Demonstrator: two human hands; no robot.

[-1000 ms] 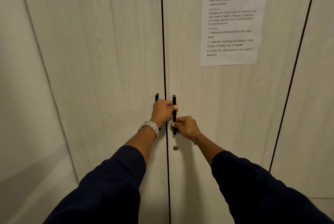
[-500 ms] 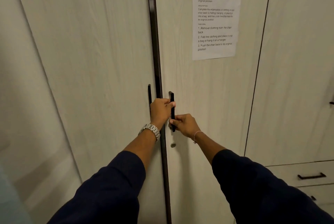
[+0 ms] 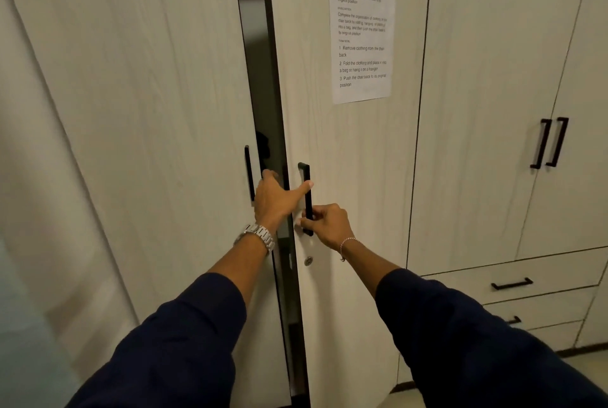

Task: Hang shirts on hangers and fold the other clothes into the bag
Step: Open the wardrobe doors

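Now, item: wardrobe doors, mid-opening.
- Right hand [image 3: 325, 220]: fingers curled round lower part of right door handle [image 3: 307, 200], gripping.
- Left hand [image 3: 274, 197]: fingers hooked over inner edge of left door [image 3: 148, 111], just beside left door handle [image 3: 249, 174], not on it; thumb stretched twd right handle. Wristwatch [image 3: 258, 236] on that wrist.
- Change: 1 s ago doors shut, both hands at handles; since then a dark gap [image 3: 260, 78] has opened btwn left door and right door [image 3: 329, 144], wider at top edge of view.
- Meaning (judgement): access step only; hangers prob. inside.
- Interior dark, contents can't tell. Shirts, bag: not in view.
- Instruction sheet [image 3: 362, 26] on right door, upper part.
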